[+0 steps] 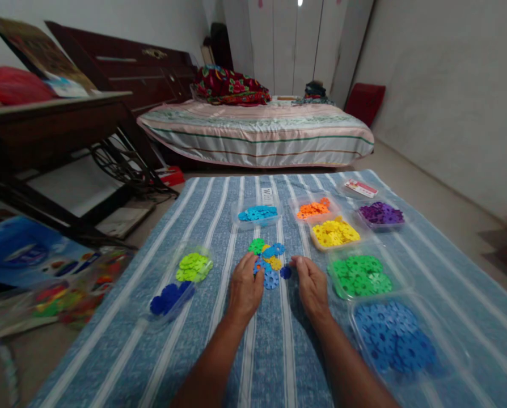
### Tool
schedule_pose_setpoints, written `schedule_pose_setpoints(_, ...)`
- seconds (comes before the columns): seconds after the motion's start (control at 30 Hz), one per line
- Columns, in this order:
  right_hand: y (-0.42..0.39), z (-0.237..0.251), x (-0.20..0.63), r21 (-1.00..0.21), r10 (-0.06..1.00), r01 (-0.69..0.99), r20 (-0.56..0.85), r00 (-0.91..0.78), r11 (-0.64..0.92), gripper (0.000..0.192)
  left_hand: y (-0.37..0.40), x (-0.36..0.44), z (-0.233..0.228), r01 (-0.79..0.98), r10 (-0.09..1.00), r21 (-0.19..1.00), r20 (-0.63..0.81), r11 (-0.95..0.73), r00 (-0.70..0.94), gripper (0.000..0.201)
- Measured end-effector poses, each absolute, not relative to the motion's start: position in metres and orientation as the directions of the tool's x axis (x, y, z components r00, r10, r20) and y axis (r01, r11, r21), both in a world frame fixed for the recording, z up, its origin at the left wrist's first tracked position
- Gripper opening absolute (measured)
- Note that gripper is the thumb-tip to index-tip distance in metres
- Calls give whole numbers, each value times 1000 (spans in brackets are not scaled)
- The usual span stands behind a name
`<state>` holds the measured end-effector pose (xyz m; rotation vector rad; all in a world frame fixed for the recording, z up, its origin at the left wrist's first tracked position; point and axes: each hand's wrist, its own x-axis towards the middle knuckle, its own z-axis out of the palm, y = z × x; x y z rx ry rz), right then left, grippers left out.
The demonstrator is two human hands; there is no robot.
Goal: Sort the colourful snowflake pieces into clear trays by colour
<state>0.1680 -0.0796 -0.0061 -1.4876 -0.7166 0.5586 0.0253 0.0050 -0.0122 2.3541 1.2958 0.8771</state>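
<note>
- Between the two hands, at frame centre, lies a small heap of mixed-colour plastic snowflake discs (267, 262) on the blue striped cloth (219, 226); it has no clear long axis.
- Left hand (245, 286) touches the heap's left edge, fingers loosely curled, holding nothing visible.
- Right hand (311, 286) rests just right of it, fingers together, nearest a dark blue disc (285, 272).

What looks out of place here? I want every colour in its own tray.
A small mixed pile of snowflake discs lies loose on the striped cloth between the left hand and right hand, outside the sorted trays.
</note>
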Motion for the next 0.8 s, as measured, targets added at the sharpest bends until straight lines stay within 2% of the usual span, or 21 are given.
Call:
schedule_pose_setpoints(0.3, -80, -6, 167, -993, 733, 114, 90, 674, 17, 53, -12, 34, -12, 598, 852, 606, 374, -524, 367, 30)
schedule_pose_setpoints(0.43, -80, -6, 167, -993, 736, 113, 91, 671, 19, 54, 8, 42, -6, 659, 852, 549, 416, -514, 318, 31)
schedule_pose_setpoints(0.5, -80, -5, 166, -993, 734, 112, 99, 672, 32, 54, 24, 48, -2, 712, 867, 504, 374, -489, 330, 34)
schedule_pose_setpoints(0.63, -80, -4, 165, -994, 729, 105, 91, 679, 26, 54, 37, 60, 3, 734, 854, 438, 233, -520, 466, 42)
schedule_pose_setpoints(0.8, -79, -3, 165, -995, 730, 90, 95, 677, 46, 51, 14, 63, 4, 571, 708, 452, 228, -685, 669, 36)
